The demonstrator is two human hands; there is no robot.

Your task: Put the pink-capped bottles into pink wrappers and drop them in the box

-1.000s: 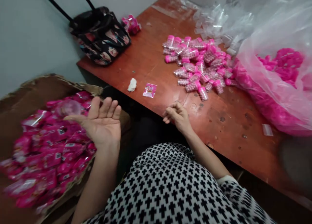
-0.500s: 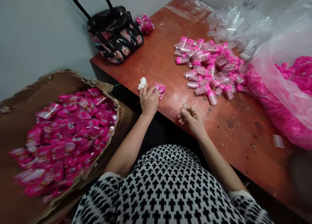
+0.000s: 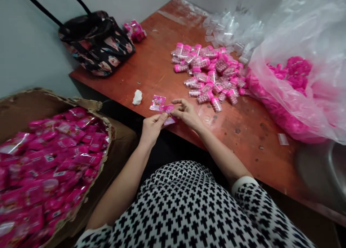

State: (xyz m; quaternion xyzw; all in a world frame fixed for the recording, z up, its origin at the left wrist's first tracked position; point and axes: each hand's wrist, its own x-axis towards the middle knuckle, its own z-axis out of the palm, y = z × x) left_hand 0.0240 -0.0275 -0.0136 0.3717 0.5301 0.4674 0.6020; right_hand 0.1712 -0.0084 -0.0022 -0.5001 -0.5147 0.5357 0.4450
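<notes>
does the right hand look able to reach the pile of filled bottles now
Probably yes: nothing visible stands between the right hand and the pile of filled bottles, though that hand is busy at a pink packet.

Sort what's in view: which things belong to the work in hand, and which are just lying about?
Likely part of the work:
- packet being handled
- flat packet
- boxed pink packets
- filled bottles
- clear bottles
- bagged pink pieces

Apparently lying about:
- floral bag
- white lump

I had a dark-spotted red-brown table [image 3: 162, 68] in front of me, dimly lit, far end tucked where two grey walls [image 3: 32, 46] met.
</notes>
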